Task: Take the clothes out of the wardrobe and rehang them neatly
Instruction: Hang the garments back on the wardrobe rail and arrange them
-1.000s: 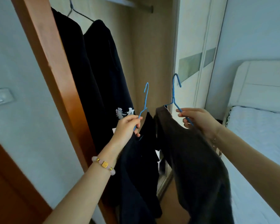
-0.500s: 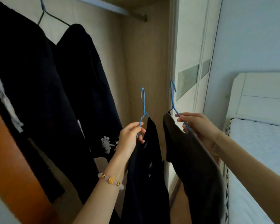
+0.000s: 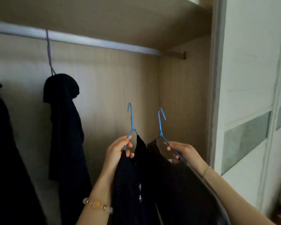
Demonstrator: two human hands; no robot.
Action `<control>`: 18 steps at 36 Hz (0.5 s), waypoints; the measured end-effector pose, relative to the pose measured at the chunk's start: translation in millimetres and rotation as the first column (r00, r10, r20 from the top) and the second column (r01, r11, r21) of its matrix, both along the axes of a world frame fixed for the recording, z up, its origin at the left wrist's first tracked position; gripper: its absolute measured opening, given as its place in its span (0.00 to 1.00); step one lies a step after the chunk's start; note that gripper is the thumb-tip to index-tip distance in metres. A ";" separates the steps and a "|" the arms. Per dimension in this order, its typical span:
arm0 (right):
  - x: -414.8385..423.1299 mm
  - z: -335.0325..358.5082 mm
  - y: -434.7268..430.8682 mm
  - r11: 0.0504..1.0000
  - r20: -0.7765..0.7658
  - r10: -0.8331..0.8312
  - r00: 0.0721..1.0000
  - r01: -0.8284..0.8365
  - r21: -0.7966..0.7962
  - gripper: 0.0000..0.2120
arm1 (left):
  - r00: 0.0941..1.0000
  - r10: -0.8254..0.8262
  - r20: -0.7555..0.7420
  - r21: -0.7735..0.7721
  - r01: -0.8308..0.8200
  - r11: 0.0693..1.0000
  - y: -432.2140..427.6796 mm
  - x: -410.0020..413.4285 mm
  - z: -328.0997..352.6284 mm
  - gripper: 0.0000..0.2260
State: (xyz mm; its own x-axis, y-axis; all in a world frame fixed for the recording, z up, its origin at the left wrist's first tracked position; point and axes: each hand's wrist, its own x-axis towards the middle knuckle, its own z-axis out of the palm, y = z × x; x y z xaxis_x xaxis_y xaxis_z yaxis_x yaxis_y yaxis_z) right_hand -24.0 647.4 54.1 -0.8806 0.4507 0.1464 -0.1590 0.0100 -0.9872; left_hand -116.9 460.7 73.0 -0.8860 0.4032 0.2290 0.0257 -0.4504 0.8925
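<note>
My left hand (image 3: 118,149) grips the shoulder of a blue wire hanger (image 3: 131,120) that carries a black garment with white print (image 3: 133,184). Just to its right, my right hand (image 3: 183,151) holds a second blue wire hanger (image 3: 161,124) with a dark brown garment (image 3: 173,184) draped on it. Both hooks point up, well below the grey wardrobe rail (image 3: 94,41). On the rail hangs a black garment (image 3: 65,127) from a thin dark hanger. Another black garment (image 3: 5,151) fills the left edge.
The wardrobe's wooden back panel (image 3: 113,88) and right side wall (image 3: 183,98) enclose the space. A stretch of rail to the right of the hung garment is bare. A white sliding door with grey panels (image 3: 250,111) stands at the right.
My view has tilted up and turned into the wardrobe, so the rail now shows and the bed is out of sight. Both hands have risen slightly with their hangers, still side by side.
</note>
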 end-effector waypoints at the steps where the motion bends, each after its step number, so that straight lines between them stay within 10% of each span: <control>1: -13.3 4.8 4.7 0.999 -0.012 0.022 1.000 -0.021 0.049 0.08 | 1.000 0.018 -0.019 0.008 -0.018 1.000 3.6 -7.5 9.9 0.12; 11: -144.0 84.9 43.5 0.903 -0.088 0.263 0.961 -0.277 -0.328 0.10 | 0.975 0.205 -0.090 0.047 -0.202 0.978 42.8 -92.7 103.5 0.15; 18: -232.3 146.2 53.1 0.889 -0.107 0.348 0.932 -0.364 -0.278 0.12 | 0.964 0.265 -0.018 0.070 -0.263 0.962 48.1 -160.2 167.4 0.15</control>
